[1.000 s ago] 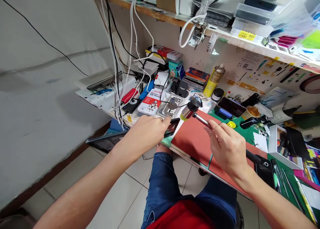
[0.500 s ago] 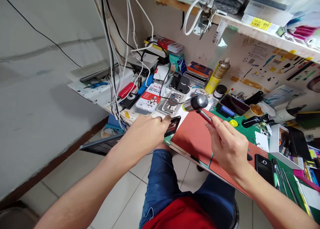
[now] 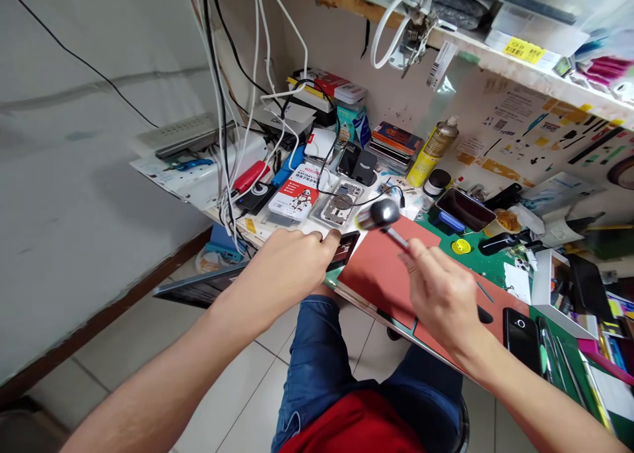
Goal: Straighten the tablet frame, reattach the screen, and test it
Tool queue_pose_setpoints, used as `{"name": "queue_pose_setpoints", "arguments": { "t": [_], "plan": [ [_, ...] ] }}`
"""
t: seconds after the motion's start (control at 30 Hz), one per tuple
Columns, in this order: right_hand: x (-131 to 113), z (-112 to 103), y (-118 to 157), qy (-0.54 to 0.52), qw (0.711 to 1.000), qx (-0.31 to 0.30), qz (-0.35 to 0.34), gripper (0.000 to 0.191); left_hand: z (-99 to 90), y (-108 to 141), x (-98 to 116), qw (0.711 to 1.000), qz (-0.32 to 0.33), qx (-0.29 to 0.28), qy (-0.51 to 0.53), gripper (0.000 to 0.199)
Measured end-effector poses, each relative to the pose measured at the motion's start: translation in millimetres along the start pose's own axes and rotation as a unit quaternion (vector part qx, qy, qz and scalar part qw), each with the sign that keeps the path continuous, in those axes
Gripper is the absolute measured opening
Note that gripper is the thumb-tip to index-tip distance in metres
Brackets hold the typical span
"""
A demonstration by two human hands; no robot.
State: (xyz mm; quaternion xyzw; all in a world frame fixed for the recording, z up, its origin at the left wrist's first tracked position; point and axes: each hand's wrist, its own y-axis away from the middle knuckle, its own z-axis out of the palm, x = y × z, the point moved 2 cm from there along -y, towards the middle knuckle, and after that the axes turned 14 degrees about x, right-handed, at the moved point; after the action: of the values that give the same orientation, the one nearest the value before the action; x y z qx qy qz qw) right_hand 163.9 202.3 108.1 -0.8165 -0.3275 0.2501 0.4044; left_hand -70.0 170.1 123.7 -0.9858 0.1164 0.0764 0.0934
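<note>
My left hand [image 3: 302, 258] is closed on a dark phone frame [image 3: 344, 249], which stands tilted at the front edge of the desk; its lower part is hidden by my fingers. In my right hand [image 3: 440, 291] is the handle of a small hammer [image 3: 384, 214] with a rounded, shiny head. The head is slightly blurred and hangs above the red mat [image 3: 381, 261], a little to the right of the frame. Behind them, an opened phone body [image 3: 341, 202] lies in a clear tray beside a white and red battery box [image 3: 296, 195].
Cables hang at the left near a red-handled tool [image 3: 250, 177]. A yellow spray can [image 3: 432, 150], a phone [image 3: 465, 210] and a yellow cap [image 3: 460, 246] stand or lie behind the mat. At the right are a black phone [image 3: 522, 337], tweezers and a white box [image 3: 543, 284]. A shelf [image 3: 475, 43] hangs above.
My right hand and the hammer have moved left and slightly down, closer to the phone frame. My left hand keeps its grip and has barely moved. The camera view has shifted slightly.
</note>
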Motion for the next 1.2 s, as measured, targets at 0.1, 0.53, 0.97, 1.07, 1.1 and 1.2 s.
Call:
{"name": "queue_pose_setpoints", "arguments": {
  "t": [0.1,0.53,0.97,1.07,1.1,1.2],
  "plan": [
    [-0.6,5.6,7.1,-0.016,0.999,-0.05,-0.003,0.029,-0.7,0.2,-0.5,1.0,-0.002,-0.002,0.014,0.041],
    [-0.4,0.3,5.8,-0.011,1.0,-0.028,-0.007,0.024,-2.4,-0.4,-0.3,1.0,0.013,0.02,-0.002,0.043],
    [0.5,2.7,8.4,-0.013,1.0,-0.027,0.0,0.026,3.9,2.2,-1.4,0.999,0.015,0.036,-0.008,0.032],
    [1.4,1.4,7.5,-0.011,1.0,-0.025,0.003,0.025,4.0,2.5,-2.1,0.999,0.019,0.033,-0.006,0.032],
    [1.8,0.7,7.0,-0.006,1.0,-0.015,0.003,0.024,4.0,2.6,-2.2,0.999,0.019,0.032,-0.008,0.033],
    [1.9,0.2,7.1,-0.002,1.0,-0.028,-0.008,0.027,4.0,2.2,-2.2,0.999,0.011,0.027,-0.019,0.032]
  ]
}}
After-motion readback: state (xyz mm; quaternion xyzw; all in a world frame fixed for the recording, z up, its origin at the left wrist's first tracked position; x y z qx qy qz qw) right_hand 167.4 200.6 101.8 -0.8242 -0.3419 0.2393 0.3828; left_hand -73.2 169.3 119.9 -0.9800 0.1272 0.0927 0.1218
